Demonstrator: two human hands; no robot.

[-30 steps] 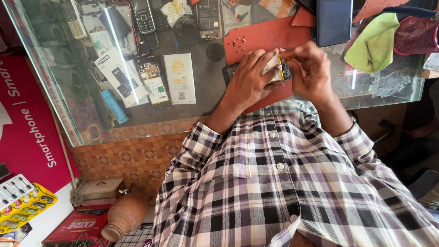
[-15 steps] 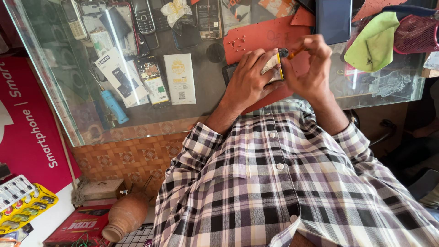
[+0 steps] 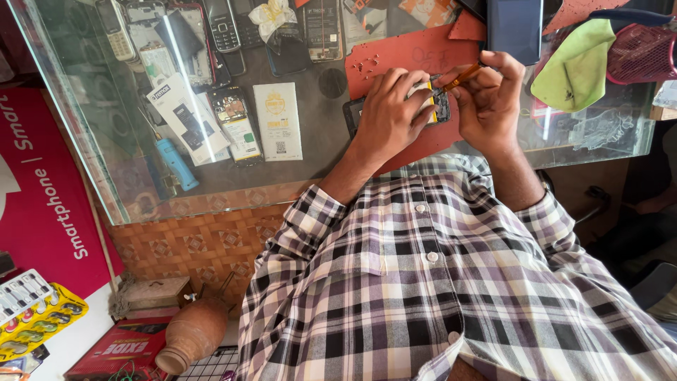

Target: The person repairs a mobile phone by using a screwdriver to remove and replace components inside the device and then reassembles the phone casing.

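My left hand [image 3: 388,116] grips a small opened phone [image 3: 441,107] with a yellow edge, holding it over a red work mat [image 3: 402,56] on the glass counter [image 3: 211,190]. Just to its right, my right hand [image 3: 493,99] pinches a thin orange-handled screwdriver [image 3: 462,76], whose tip points down-left at the phone's top corner. My fingers hide most of the phone. Several tiny screws [image 3: 367,65] lie loose on the mat to the left of my left hand.
Under the glass lie several old phones [image 3: 222,25], small boxes [image 3: 276,120] and a blue tool [image 3: 176,164]. A dark phone [image 3: 515,28], a green cloth [image 3: 575,67] and a pink mesh basket [image 3: 638,53] sit at the far right. A clay pot [image 3: 194,331] stands on the floor.
My right hand has lifted off the phone and now holds the orange screwdriver angled at its corner. My left hand keeps its grip and has barely shifted.
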